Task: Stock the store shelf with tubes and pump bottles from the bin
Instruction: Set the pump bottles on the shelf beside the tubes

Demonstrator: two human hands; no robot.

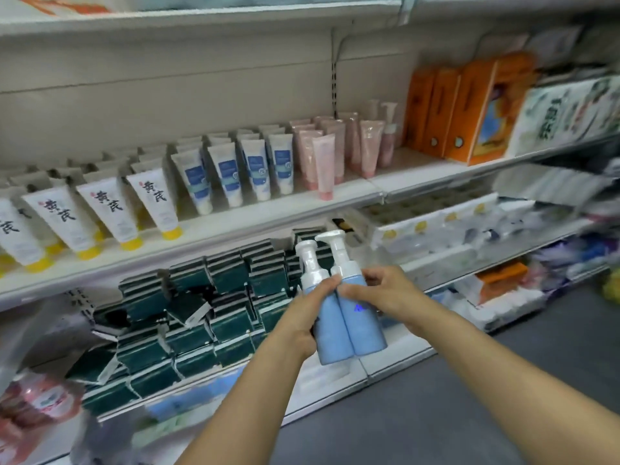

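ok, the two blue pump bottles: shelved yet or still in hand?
In hand. Both blue pump bottles are off the shelf, side by side, gripped by the left hand and right hand.

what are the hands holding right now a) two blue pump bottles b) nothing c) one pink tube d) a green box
a: the left hand and right hand together grip two blue pump bottles with white pump tops, held side by side in front of the shelf.
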